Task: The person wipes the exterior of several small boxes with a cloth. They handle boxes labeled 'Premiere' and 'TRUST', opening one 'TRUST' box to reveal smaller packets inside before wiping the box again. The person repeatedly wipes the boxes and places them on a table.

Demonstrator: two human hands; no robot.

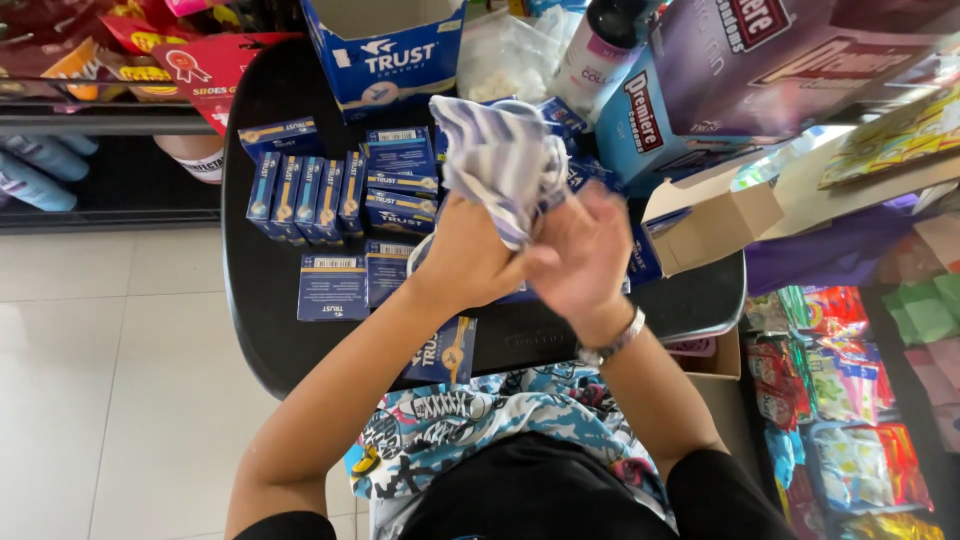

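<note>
Both hands, left hand (468, 258) and right hand (580, 255), clench a bunched striped cloth (500, 160) pointing up-away, hiding boxes (330, 190) on the worktop (265, 290).

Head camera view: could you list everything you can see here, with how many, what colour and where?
striped cloth: one, white and blue-grey, bunched in both hands above the tray
small boxes: many, exact count unclear, blue, in rows and flat on the tray
black tray: one, oval, on the person's lap
open carton: one, blue and white, at the tray's far edge
purple box: one large, upper right
bottle: one, dark with a white label, top centre
snack packets: several, mixed colours, lower right
bracelet: one, silver, right wrist
left hand: gripping the cloth
right hand: gripping the cloth
</note>
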